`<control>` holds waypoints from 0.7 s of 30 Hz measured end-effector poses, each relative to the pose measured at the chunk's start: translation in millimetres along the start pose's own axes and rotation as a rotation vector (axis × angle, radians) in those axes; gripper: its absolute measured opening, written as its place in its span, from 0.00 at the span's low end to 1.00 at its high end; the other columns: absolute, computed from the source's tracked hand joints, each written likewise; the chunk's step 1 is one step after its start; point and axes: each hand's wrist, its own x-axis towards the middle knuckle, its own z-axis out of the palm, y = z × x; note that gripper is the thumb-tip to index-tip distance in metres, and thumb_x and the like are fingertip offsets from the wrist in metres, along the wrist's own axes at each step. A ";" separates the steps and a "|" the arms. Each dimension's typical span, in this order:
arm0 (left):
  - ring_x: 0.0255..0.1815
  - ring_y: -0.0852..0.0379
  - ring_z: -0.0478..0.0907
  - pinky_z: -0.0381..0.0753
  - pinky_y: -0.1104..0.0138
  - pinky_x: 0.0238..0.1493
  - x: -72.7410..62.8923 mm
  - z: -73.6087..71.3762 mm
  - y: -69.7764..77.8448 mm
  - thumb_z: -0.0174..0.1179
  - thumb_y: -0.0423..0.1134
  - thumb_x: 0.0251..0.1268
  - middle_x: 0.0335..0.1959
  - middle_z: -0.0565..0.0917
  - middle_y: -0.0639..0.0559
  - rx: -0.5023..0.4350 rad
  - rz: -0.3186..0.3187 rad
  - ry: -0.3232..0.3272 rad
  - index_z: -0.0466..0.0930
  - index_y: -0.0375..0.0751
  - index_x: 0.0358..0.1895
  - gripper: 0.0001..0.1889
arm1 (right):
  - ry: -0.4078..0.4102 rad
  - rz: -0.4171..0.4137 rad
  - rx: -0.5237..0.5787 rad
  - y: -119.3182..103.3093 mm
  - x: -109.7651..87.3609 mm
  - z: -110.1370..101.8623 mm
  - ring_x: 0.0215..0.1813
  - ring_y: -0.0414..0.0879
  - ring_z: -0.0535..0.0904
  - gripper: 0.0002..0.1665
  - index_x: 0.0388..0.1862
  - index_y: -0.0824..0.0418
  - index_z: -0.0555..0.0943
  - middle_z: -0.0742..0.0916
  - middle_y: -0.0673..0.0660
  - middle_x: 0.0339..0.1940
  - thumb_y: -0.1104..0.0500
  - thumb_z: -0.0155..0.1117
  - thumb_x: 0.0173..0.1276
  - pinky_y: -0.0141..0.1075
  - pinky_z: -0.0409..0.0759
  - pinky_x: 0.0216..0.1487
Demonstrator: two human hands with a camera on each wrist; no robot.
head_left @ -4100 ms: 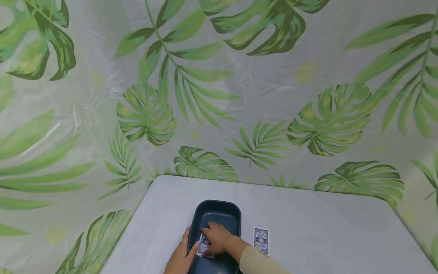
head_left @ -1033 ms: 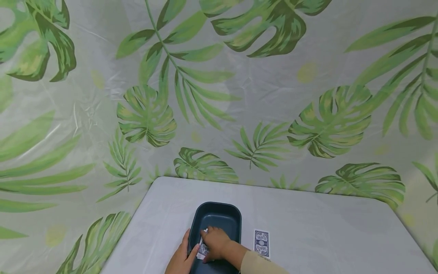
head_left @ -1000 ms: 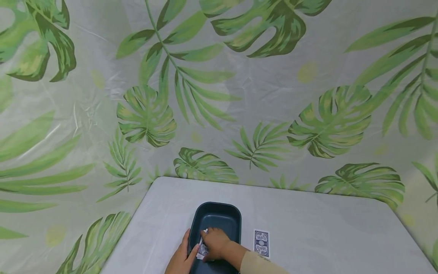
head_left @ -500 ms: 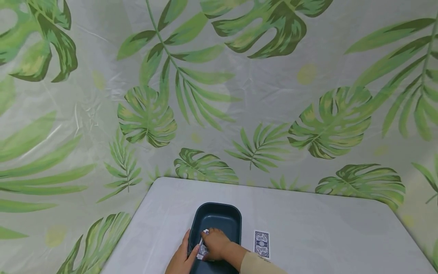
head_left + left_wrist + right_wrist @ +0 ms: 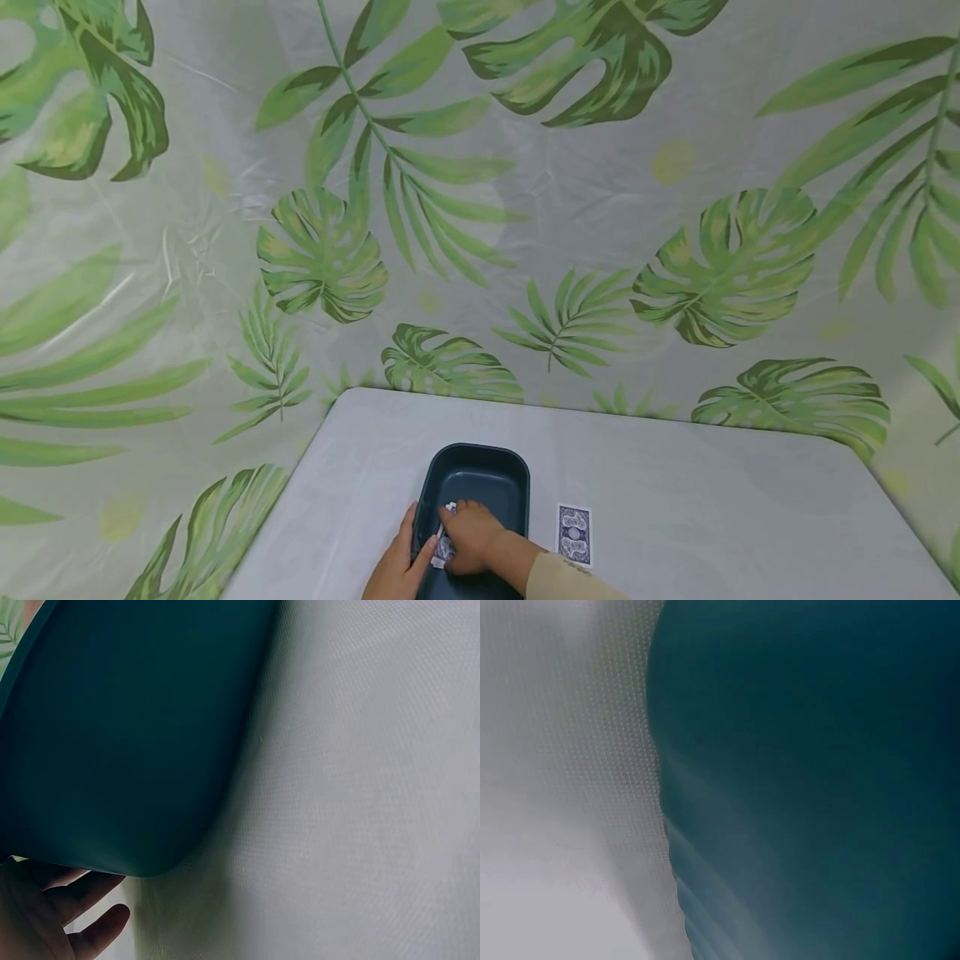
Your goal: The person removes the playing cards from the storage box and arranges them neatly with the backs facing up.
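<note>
A deep dark blue-green bin (image 5: 487,486) stands on the white table, its long side running away from me. My left hand (image 5: 396,565) holds its left wall, thumb at the rim and fingers along the outside. In the left wrist view, fingers of the left hand (image 5: 71,911) show beside the bin's outer wall (image 5: 135,735). Inside the bin, my right hand (image 5: 472,536) grips blue-and-white patterned playing cards (image 5: 445,550), partly hidden under it. Some card edges poke up past its fingers. Only the bin's wall (image 5: 817,750) and the tabletop show in the right wrist view.
One playing card (image 5: 574,536), patterned back up, lies on the white table (image 5: 712,508) right of the bin, close to the right sleeve (image 5: 566,577). Behind the table hangs a leaf-printed sheet (image 5: 577,233).
Four seconds ago the right hand spread over flat-lying cards; now its fingers are bunched around them and some edges are raised. Over the last second almost nothing moves. The left hand keeps its place.
</note>
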 end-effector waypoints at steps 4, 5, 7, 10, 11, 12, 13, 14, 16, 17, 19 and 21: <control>0.58 0.36 0.67 0.65 0.43 0.53 0.1 -0.5 0.0 0.48 0.56 0.67 0.61 0.65 0.29 -0.001 0.000 -0.007 0.50 0.31 0.68 0.38 | -0.005 -0.014 -0.018 0.7 -0.3 -3.6 0.47 0.49 0.75 0.40 0.58 0.51 0.74 0.80 0.58 0.46 0.41 0.72 0.44 0.40 0.73 0.51; 0.58 0.35 0.67 0.65 0.42 0.53 0.2 -0.7 0.1 0.48 0.56 0.67 0.61 0.65 0.29 0.000 -0.001 -0.010 0.50 0.31 0.68 0.38 | -0.010 -0.018 -0.021 1.1 -0.1 -4.4 0.47 0.48 0.74 0.40 0.58 0.50 0.74 0.79 0.57 0.46 0.40 0.72 0.45 0.40 0.73 0.51; 0.58 0.35 0.67 0.65 0.42 0.53 0.2 -0.8 -0.1 0.48 0.56 0.67 0.61 0.65 0.29 0.003 -0.003 -0.015 0.49 0.31 0.68 0.38 | -0.015 -0.026 -0.023 2.0 0.3 -5.8 0.46 0.47 0.74 0.39 0.58 0.46 0.75 0.79 0.56 0.46 0.39 0.71 0.45 0.40 0.74 0.49; 0.59 0.35 0.66 0.64 0.42 0.53 0.9 -0.9 0.2 0.47 0.56 0.67 0.62 0.64 0.29 0.000 -0.023 -0.028 0.49 0.31 0.69 0.38 | -0.024 -0.031 -0.022 2.9 0.8 -6.8 0.46 0.46 0.72 0.40 0.59 0.44 0.74 0.77 0.55 0.47 0.37 0.71 0.44 0.39 0.75 0.47; 0.59 0.35 0.66 0.64 0.42 0.53 1.0 -0.9 0.5 0.47 0.56 0.67 0.62 0.64 0.29 -0.002 -0.033 -0.031 0.49 0.32 0.69 0.38 | -0.025 -0.034 -0.024 3.2 1.1 -6.8 0.46 0.46 0.72 0.41 0.60 0.43 0.74 0.76 0.55 0.48 0.37 0.70 0.44 0.38 0.75 0.46; 0.59 0.35 0.65 0.63 0.42 0.54 1.3 -1.0 0.9 0.47 0.57 0.67 0.62 0.64 0.29 -0.003 -0.043 -0.036 0.49 0.32 0.69 0.38 | -0.025 -0.036 -0.028 3.3 1.2 -7.0 0.45 0.45 0.71 0.41 0.60 0.43 0.73 0.76 0.55 0.47 0.36 0.70 0.44 0.37 0.76 0.45; 0.59 0.35 0.65 0.63 0.41 0.54 1.7 -1.1 1.4 0.47 0.57 0.67 0.62 0.63 0.29 -0.006 -0.054 -0.042 0.48 0.32 0.69 0.38 | -0.025 -0.037 -0.032 3.4 1.2 -7.2 0.45 0.45 0.70 0.42 0.60 0.43 0.73 0.75 0.55 0.47 0.36 0.70 0.44 0.37 0.76 0.44; 0.60 0.35 0.65 0.62 0.41 0.54 1.8 -1.3 1.9 0.47 0.57 0.67 0.63 0.63 0.29 -0.009 -0.066 -0.047 0.48 0.33 0.69 0.38 | -0.026 -0.039 -0.034 3.5 1.2 -7.3 0.44 0.45 0.70 0.42 0.60 0.42 0.73 0.74 0.55 0.47 0.35 0.70 0.43 0.36 0.76 0.43; 0.60 0.35 0.65 0.62 0.41 0.54 1.9 -1.5 2.8 0.47 0.57 0.67 0.63 0.63 0.29 -0.012 -0.071 -0.049 0.48 0.33 0.69 0.38 | -0.027 -0.039 -0.035 3.7 1.3 -7.1 0.44 0.44 0.69 0.42 0.60 0.42 0.73 0.74 0.55 0.47 0.35 0.69 0.43 0.36 0.76 0.43; 0.59 0.35 0.65 0.62 0.41 0.54 1.8 -1.7 3.3 0.47 0.57 0.67 0.63 0.63 0.29 -0.012 -0.070 -0.048 0.48 0.33 0.69 0.38 | -0.026 -0.039 -0.034 3.9 1.5 -7.1 0.44 0.44 0.69 0.41 0.60 0.42 0.74 0.73 0.55 0.47 0.35 0.69 0.43 0.36 0.76 0.43; 0.59 0.35 0.65 0.62 0.41 0.54 1.5 -2.0 3.8 0.47 0.56 0.68 0.62 0.63 0.29 -0.012 -0.060 -0.045 0.49 0.32 0.69 0.38 | -0.027 -0.039 -0.029 4.2 1.5 -7.6 0.45 0.45 0.69 0.41 0.59 0.42 0.75 0.73 0.56 0.48 0.34 0.69 0.43 0.36 0.76 0.43; 0.59 0.35 0.66 0.63 0.42 0.54 1.0 -2.2 3.8 0.47 0.55 0.68 0.62 0.64 0.29 -0.011 -0.046 -0.037 0.49 0.32 0.69 0.37 | -0.031 -0.041 -0.028 4.7 1.4 -8.5 0.46 0.45 0.69 0.40 0.58 0.42 0.75 0.73 0.56 0.50 0.33 0.69 0.43 0.36 0.76 0.44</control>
